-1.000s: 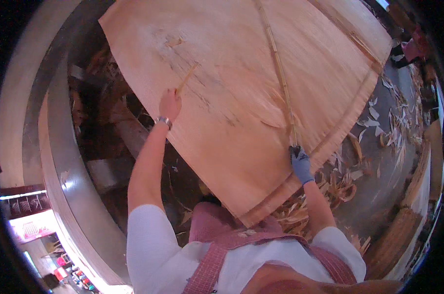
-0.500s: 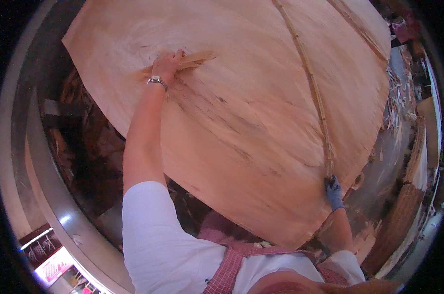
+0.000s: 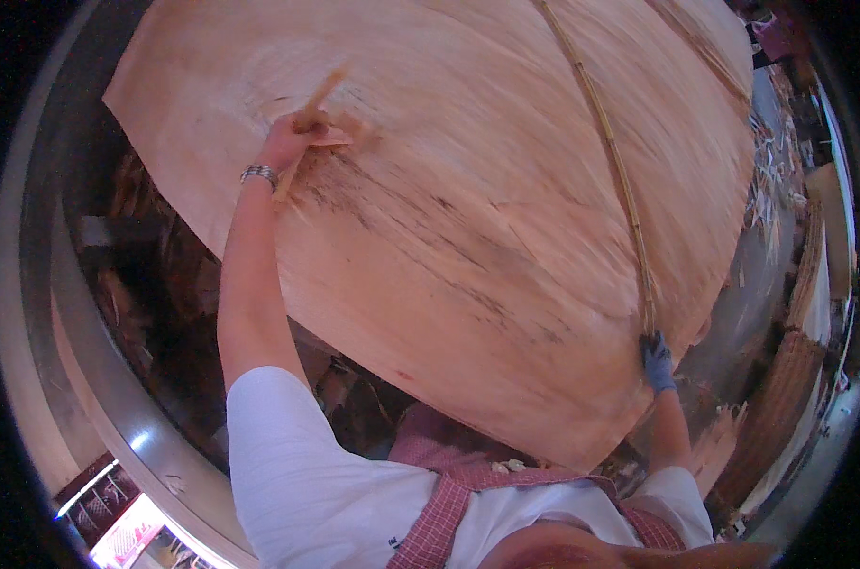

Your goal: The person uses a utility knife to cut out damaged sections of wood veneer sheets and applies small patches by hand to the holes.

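A big, pale, reddish-tan sheet of wood veneer (image 3: 420,322) spreads out in front of me, with dark streaks across its middle. Over its left part, my bare left hand (image 3: 290,142) is closed on a narrow strip of veneer (image 3: 328,93), which sticks out past the fingers and is a little blurred. At the lower right of the sheet, my right hand (image 3: 658,368), in a blue-grey glove with dark fingertips, grips the near end of a long, thin bamboo stick (image 3: 612,147). The stick runs away from me over the sheet; its far end is outside the picture.
Dark, jumbled scraps of wood (image 3: 155,284) lie below the sheet's left edge. A curved metal surface (image 3: 141,417) borders the far left. On the right, pale shavings (image 3: 767,180) litter the grey floor, and a brown stack of sheets (image 3: 776,408) lies near me.
My left hand has moved a little left and turned, and the strip now points up instead of sideways. Dark streaks on the sheet show more clearly. My right hand keeps its grip on the stick.
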A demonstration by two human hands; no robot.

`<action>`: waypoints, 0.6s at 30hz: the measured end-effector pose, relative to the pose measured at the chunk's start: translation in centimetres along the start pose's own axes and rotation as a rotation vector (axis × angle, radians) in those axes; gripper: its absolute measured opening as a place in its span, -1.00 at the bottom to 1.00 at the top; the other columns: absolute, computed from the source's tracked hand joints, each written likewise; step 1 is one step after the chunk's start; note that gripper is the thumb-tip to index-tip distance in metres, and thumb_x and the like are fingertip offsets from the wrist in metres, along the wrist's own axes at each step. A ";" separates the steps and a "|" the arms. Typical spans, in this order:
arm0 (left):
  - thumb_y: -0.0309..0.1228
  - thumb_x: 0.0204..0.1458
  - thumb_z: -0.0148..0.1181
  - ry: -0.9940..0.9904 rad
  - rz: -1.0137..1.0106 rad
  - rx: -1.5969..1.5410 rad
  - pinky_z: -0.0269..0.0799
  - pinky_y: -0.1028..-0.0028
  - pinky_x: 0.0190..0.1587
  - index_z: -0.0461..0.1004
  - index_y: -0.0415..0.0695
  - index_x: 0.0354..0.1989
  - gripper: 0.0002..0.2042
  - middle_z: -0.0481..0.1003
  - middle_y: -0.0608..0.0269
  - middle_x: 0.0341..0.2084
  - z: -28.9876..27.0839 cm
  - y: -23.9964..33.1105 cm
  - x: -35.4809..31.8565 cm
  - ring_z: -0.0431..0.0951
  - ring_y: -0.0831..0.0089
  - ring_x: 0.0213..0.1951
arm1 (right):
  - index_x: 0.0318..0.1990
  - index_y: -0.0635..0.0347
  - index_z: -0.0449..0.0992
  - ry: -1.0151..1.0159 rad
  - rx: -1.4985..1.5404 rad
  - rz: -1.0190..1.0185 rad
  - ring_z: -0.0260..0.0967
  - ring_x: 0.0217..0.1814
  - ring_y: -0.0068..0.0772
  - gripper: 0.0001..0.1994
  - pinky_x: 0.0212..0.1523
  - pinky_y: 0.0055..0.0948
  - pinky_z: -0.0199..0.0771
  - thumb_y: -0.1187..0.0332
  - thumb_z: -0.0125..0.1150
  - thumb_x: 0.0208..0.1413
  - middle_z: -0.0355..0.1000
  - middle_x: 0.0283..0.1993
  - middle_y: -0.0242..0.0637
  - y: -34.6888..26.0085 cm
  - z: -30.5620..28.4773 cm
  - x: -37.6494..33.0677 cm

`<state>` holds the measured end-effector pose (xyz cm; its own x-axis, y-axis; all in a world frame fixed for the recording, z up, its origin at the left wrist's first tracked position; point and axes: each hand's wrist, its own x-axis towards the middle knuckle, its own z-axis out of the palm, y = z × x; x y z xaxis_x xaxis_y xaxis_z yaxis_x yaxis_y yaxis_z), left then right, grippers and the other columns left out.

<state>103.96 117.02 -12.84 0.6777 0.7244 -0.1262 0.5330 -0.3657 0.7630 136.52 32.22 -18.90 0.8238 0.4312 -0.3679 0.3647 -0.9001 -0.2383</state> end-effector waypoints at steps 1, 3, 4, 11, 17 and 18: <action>-0.30 -0.08 0.30 0.095 -0.033 -0.088 0.45 0.39 -0.13 0.56 -0.19 -0.17 -0.69 0.59 0.15 -0.29 -0.3 -0.8 0.3 0.59 0.31 -0.26 | 0.18 0.24 0.28 -0.009 0.025 0.001 0.43 0.03 0.09 -0.51 -0.04 -0.17 0.43 0.18 0.13 0.16 0.46 -0.01 0.06 0.3 -0.2 -0.2; -0.23 -0.11 0.32 0.290 -0.143 -0.120 0.45 0.37 -0.11 0.55 -0.24 -0.16 -0.61 0.59 0.10 -0.26 -0.7 -2.3 0.9 0.59 0.28 -0.23 | 0.17 0.23 0.29 -0.024 0.051 -0.003 0.43 0.02 0.09 -0.52 -0.04 -0.17 0.42 0.18 0.13 0.16 0.46 -0.01 0.06 0.0 -0.2 0.1; -0.19 -0.13 0.33 0.387 -0.220 -0.068 0.46 0.35 -0.09 0.54 -0.25 -0.13 -0.56 0.59 0.07 -0.26 -0.5 -3.2 1.2 0.59 0.23 -0.21 | 0.16 0.24 0.29 -0.029 0.049 -0.007 0.42 0.02 0.09 -0.52 -0.04 -0.18 0.42 0.17 0.13 0.16 0.47 -0.02 0.06 -0.4 -0.5 0.5; -0.09 -0.11 0.27 0.359 -0.304 0.474 0.43 0.17 -0.02 0.45 -0.20 0.04 -0.44 0.55 -0.06 -0.15 3.0 4.4 1.5 0.53 0.03 -0.06 | 0.02 0.29 0.36 0.035 0.004 0.039 0.43 -0.07 0.13 -0.55 -0.15 -0.14 0.41 0.08 0.11 0.19 0.47 -0.12 0.11 -2.3 -1.0 -0.9; -0.33 -0.08 0.26 0.197 0.086 0.277 0.42 0.19 -0.04 0.52 0.05 -0.01 -0.62 0.55 0.09 -0.14 3.4 1.9 0.3 0.52 0.06 -0.09 | 0.06 0.26 0.35 0.027 -0.022 0.040 0.43 -0.06 0.15 -0.54 -0.11 -0.13 0.41 0.08 0.13 0.17 0.49 -0.14 0.06 -1.6 -0.4 -0.2; -0.35 -0.10 0.26 0.167 0.139 0.292 0.42 0.21 -0.04 0.53 0.04 -0.02 -0.62 0.55 0.10 -0.16 3.3 1.6 0.3 0.51 0.07 -0.09 | 0.07 0.25 0.34 0.020 0.017 0.039 0.43 -0.06 0.14 -0.54 -0.11 -0.12 0.41 0.08 0.12 0.18 0.49 -0.13 0.06 -1.4 -0.2 -0.2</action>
<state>106.65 114.73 -13.70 0.6746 0.7328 0.0892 0.5806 -0.6013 0.5490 135.92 33.36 -18.26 0.8461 0.3941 -0.3590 0.3245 -0.9150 -0.2396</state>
